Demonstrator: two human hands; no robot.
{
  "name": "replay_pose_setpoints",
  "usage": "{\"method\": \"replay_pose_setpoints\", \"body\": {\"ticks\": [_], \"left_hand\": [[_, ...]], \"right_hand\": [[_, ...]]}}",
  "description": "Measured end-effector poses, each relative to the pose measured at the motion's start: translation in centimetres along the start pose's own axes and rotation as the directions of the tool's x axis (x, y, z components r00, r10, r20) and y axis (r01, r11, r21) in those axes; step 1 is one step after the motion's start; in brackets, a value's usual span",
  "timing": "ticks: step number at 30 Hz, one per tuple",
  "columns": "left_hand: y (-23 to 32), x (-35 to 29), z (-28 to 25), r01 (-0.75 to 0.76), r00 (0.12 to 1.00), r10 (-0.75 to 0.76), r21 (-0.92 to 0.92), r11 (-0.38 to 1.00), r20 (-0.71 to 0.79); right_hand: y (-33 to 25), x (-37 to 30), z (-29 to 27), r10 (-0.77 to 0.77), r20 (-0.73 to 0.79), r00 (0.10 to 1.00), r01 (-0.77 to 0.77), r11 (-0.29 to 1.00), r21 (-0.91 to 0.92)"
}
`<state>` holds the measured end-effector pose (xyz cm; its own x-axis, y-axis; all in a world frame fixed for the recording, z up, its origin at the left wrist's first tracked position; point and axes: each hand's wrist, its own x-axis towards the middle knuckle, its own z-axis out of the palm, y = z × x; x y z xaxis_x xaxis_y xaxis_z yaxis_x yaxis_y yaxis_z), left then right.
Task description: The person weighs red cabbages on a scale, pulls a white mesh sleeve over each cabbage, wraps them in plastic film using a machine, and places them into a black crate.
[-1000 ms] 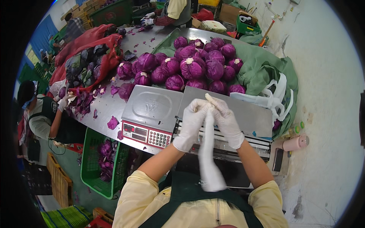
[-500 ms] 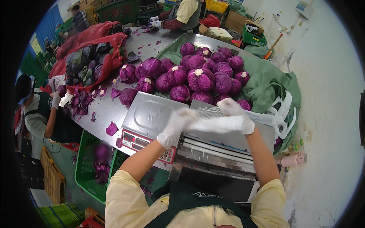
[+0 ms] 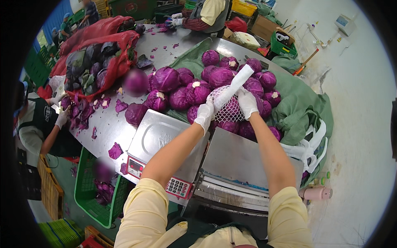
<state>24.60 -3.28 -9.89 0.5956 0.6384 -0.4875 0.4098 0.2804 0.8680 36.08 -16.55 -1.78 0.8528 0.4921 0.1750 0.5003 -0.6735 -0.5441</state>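
My left hand [image 3: 204, 115] and my right hand [image 3: 247, 101], both in white gloves, grip a white foam net sleeve [image 3: 241, 79] from its two sides. Its lower part is stretched over a purple cabbage [image 3: 230, 112], which shows through the mesh. The narrow upper end stands up unstretched, tilted to the right. Around and behind my hands lies a pile of bare purple cabbages [image 3: 179, 97] on a green cloth [image 3: 289, 101]. The fingers of both hands are partly hidden behind the net.
Below my forearms are a weighing scale [image 3: 159, 132] and a wrapping machine [image 3: 240, 190]. Red mesh sacks [image 3: 124, 45] of cabbages and loose leaves lie on the metal table [image 3: 109, 130]. A green crate [image 3: 84, 182] stands below. Co-workers are at the left and far side.
Both hands have moved forward from above the machine to the pile. The foam net sleeve, earlier stretched sideways between them, now covers part of a cabbage.
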Motion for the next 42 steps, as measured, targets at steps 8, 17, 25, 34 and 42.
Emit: {"method": "replay_pose_setpoints", "body": {"ticks": [8, 17, 25, 34, 42], "left_hand": [[2.6, -14.1, -2.8, -0.526, 0.789, 0.586, -0.697, 0.487, -0.185], [-3.8, -29.5, -13.6, 0.398, 0.683, 0.332, -0.713, 0.577, 0.650], [-12.1, -34.3, -15.8, 0.742, 0.596, -0.022, -0.540, 0.397, 0.803], [-12.2, -35.6, -13.2, 0.737, 0.565, -0.088, -0.454, 0.500, 0.820], [-12.1, -35.9, -10.9, 0.739, 0.537, -0.192, -0.348, 0.577, 0.821]], "right_hand": [[-8.5, -12.3, -9.2, -0.250, -0.396, 0.883, 0.450, 0.690, 0.567], [-13.8, -30.2, -15.6, -0.330, -0.038, 0.943, 0.316, 0.855, 0.411], [-13.6, -41.3, -17.8, 0.046, 0.669, 0.742, -0.657, 0.246, 0.712], [-9.8, -42.5, -21.0, -0.100, 0.925, 0.365, -0.908, 0.179, 0.378], [-7.0, -41.8, -19.3, -0.186, 0.946, 0.265, -0.912, 0.271, 0.309]]}}
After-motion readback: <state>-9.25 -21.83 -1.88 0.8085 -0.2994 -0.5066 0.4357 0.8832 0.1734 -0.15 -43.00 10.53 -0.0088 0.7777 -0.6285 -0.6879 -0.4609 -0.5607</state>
